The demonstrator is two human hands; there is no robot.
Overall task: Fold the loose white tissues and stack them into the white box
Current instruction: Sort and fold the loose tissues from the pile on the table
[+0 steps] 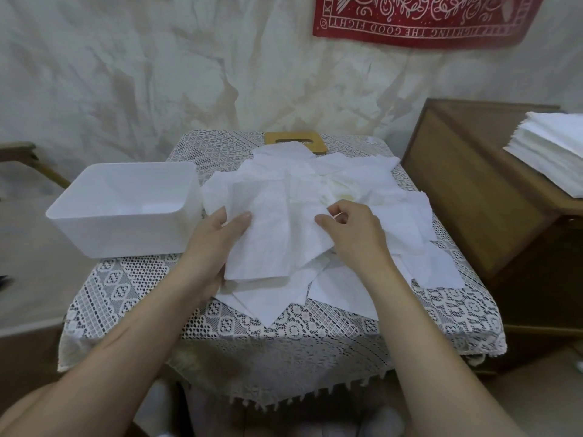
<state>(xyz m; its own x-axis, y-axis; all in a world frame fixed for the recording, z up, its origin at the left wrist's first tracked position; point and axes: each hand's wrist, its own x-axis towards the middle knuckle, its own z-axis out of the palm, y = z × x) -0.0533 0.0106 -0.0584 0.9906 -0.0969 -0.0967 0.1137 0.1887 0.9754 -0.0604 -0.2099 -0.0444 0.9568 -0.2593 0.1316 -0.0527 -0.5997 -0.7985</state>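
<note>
2 hands hold 1 thin white paper tissue point(277, 241) on the loose tissue pile point(347, 184).
Left hand point(217, 241) grips its left edge; right hand point(353, 234) pinches the right edge. The rectangular white plastic box point(123, 216) stands just left on the lace tablecloth point(142, 279).

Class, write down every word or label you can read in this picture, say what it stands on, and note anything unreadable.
"THE GOOD FIGHT": white letters, upside down, on the lower border of the red cloth on the wall.
The word before it looks like "FIGHTING", but it is blurred.
"KE": on the cloth's left border, the rest cut off.
White box and tissues: no writing visible.
</note>
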